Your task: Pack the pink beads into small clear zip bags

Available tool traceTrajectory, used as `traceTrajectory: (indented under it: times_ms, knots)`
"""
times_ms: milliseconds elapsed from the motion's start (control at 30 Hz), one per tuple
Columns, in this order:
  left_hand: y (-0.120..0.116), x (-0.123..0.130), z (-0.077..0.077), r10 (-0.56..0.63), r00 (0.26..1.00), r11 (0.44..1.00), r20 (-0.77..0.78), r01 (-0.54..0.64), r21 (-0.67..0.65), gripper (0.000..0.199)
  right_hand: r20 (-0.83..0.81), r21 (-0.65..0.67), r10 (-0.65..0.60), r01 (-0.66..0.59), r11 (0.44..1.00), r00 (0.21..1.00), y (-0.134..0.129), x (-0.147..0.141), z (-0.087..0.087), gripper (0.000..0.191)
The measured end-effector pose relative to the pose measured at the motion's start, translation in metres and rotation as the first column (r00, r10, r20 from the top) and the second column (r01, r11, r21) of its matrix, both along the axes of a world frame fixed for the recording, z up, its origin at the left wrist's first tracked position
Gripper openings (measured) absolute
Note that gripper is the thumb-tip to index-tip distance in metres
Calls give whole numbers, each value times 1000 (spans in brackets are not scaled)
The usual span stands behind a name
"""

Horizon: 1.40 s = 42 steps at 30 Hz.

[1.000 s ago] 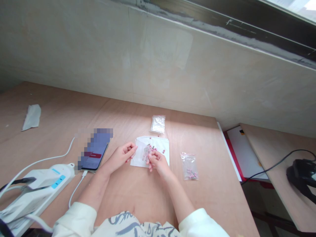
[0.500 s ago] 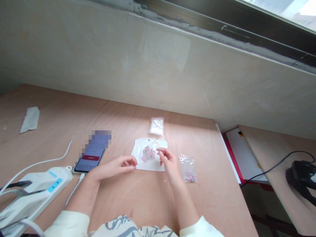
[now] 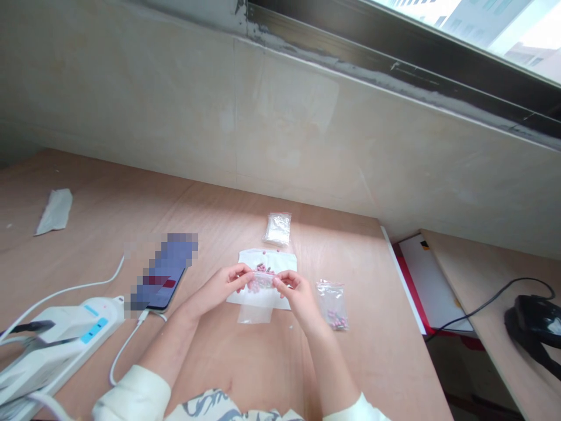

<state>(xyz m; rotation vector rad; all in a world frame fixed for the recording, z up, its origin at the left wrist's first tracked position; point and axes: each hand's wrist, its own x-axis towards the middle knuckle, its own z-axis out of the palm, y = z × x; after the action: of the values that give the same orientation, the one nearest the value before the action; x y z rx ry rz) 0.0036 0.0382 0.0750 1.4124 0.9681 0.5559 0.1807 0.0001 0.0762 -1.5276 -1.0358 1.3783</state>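
A clear zip bag [image 3: 255, 314] with a red-lined top edge is stretched between my hands. The left end of that edge is pinched by my left hand [image 3: 234, 280], the right end by my right hand [image 3: 293, 285]. Beneath the bag lies a white sheet of paper [image 3: 284, 261], with small pink beads [image 3: 262, 268] on it, some seen through the plastic. To the right, a second zip bag [image 3: 333, 304] holds several pink and purple beads. Behind the paper rests a stack of clear bags [image 3: 277, 228].
On the left are a phone [image 3: 169, 275] with a cable plugged in, a white power strip [image 3: 74, 345] with plugs, and a white paper scrap [image 3: 55, 211]. Past the table's right edge, a black device [image 3: 537, 318] sits on another surface beside a white board [image 3: 432, 286].
My left hand has moved right and up to the bag and closed on its edge. The bag has turned level, its lower part now hanging over the paper's near edge. The view has shifted slightly.
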Motion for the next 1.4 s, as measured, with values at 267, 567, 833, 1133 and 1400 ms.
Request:
traceTrajectory:
  times_ms: [267,567,833,1133,1400]
  knots:
    - [-1,-1,5,35,999,999,-3,-35,-19,22,-15,-7,-32,31,999,999,1,-2,3,13]
    - [-3,7,14,6,999,1000,-37,-7,-23,22,-20,75,-17,19,997,1000,2,-15,-4,17]
    - [0,9,7,-18,999,1000,-35,17,-26,27,-85,47,-10,14,999,996,5,-21,-12,21]
    - [5,2,-1,48,999,995,-3,-48,-85,30,-154,-21,-37,34,999,987,4,-18,-14,30]
    - [14,-2,-20,191,980,979,46,-187,-82,32,-61,-3,-66,66,998,996,17,-11,-28,29]
